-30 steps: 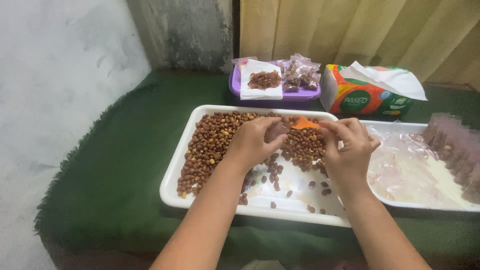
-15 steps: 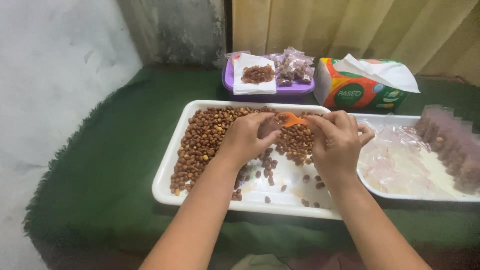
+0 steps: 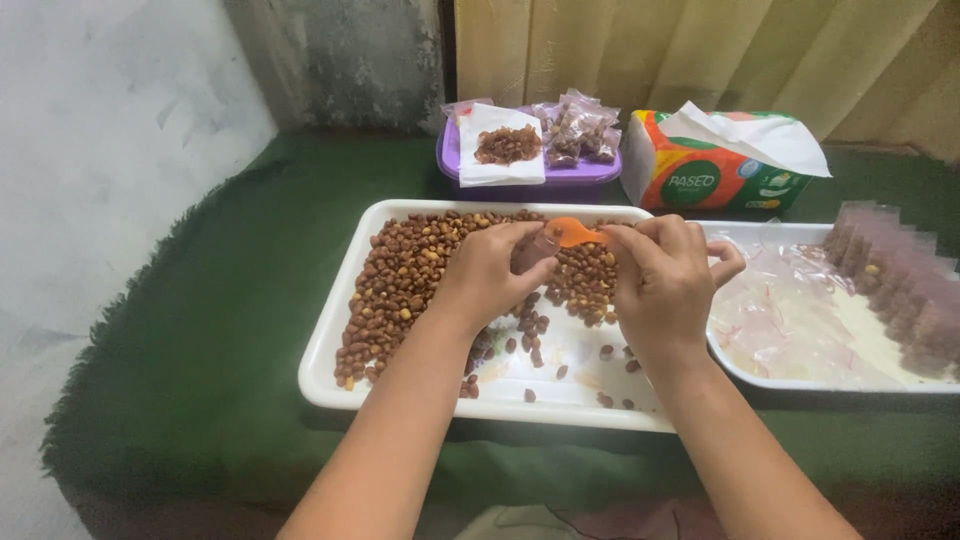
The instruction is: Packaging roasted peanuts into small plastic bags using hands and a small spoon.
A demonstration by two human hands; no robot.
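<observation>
Both hands meet over the middle of a white rectangular plastic tray [image 3: 335,345] heaped with roasted brown peanuts [image 3: 405,275]. The left hand [image 3: 490,275] is curled, its fingers pinching what looks like a small clear plastic pouch [image 3: 530,250], held with its mouth toward the other hand so nuts can drop in. The right hand [image 3: 660,280] is closed around the handle of a small orange plastic scoop [image 3: 572,232], whose bowl points to 9 o'clock and sits just at the pouch; whether it carries nuts cannot be told. Working right above the heap means any spill falls back into the tray.

The peanuts are piled at the tray's 10 to 12 o'clock part, while the 5 o'clock corner shows bare white floor with scattered nuts, which gives the wrists room to rest and sweep. The raised rim keeps nuts off the dark green cloth-covered desk [image 3: 200,330].

At 3 o'clock a second white tray [image 3: 760,375] lies just beside the first, holding crumpled clear plastic sheets; its right part is blurred. At 12 o'clock, behind the trays, a purple plastic box [image 3: 530,180] carries filled pouches, and a colourful tissue pack [image 3: 710,175] stands to its right. The desk's left side, toward the grey wall, is open green cloth.
</observation>
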